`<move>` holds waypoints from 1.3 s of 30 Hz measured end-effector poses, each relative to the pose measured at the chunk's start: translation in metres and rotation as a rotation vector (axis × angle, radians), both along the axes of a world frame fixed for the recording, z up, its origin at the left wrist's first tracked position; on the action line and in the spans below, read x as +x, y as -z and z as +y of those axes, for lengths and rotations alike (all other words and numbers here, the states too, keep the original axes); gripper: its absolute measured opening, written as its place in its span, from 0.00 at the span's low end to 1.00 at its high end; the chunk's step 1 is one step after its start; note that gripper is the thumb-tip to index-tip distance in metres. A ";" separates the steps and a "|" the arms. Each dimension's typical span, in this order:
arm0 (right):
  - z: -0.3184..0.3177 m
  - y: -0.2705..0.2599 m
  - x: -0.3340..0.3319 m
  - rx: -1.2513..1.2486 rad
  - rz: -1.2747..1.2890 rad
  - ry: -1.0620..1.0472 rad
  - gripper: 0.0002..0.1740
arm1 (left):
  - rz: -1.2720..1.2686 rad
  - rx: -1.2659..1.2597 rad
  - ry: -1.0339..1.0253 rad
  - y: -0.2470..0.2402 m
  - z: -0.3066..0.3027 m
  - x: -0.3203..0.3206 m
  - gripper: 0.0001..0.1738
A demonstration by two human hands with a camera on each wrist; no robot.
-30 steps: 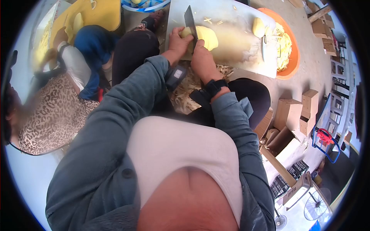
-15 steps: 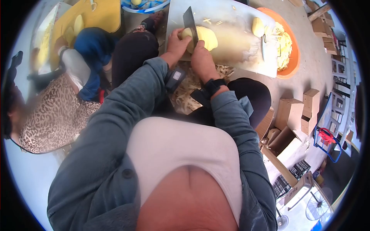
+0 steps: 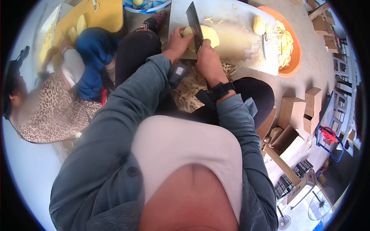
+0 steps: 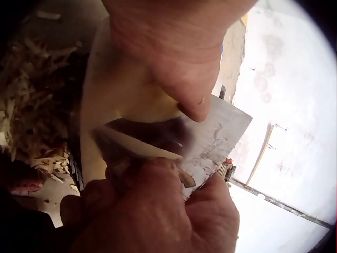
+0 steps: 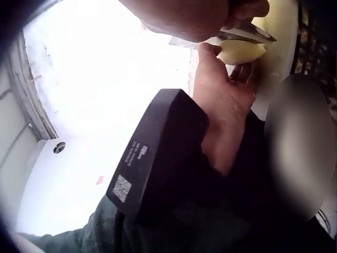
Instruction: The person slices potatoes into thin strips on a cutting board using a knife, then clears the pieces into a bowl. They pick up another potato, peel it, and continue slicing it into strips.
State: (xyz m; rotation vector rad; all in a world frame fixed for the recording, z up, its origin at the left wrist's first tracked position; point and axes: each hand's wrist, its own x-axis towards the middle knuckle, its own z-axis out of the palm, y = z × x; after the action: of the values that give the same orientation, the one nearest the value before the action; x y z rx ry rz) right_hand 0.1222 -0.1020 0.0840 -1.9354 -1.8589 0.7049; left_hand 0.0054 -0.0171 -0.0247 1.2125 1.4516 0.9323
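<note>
In the head view my right hand [image 3: 210, 63] grips a broad-bladed kitchen knife [image 3: 194, 21], its blade standing on edge across a pale yellow peeled potato. My left hand [image 3: 178, 45] holds the potato's end [image 3: 187, 32] on the blade's left side, thumb and fingertips close to the steel. Cut slices [image 3: 210, 36] lean together right of the blade. All of this rests on a white cutting board [image 3: 237, 48]. The left wrist view shows the wet blade [image 4: 224, 124] between both hands. From the right wrist, the potato [image 5: 242, 51] shows between the left thumb and fingers.
Farther right on the board lie another peeled potato [image 3: 259, 25] and a small light-handled tool [image 3: 264, 46]. An orange basin [image 3: 297, 57] of yellow shreds stands beyond. Peelings [image 3: 189, 96] cover the floor below. Another person [image 3: 58, 111] sits at left by a yellow board [image 3: 108, 19].
The knife and my right hand have shifted right and a little toward my body, and the blade leans more over the slices. My left hand stays on the potato. The neighbouring person has moved slightly.
</note>
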 end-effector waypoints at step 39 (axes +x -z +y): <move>0.010 -0.039 -0.008 -0.031 0.048 0.018 0.10 | 0.070 -0.015 0.014 -0.018 0.009 -0.008 0.31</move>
State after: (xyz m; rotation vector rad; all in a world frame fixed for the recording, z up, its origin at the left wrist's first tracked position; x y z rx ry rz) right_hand 0.1139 -0.0922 0.1225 -1.9347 -1.8100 0.7722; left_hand -0.0025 -0.0084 -0.0071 1.2533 1.5003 0.8755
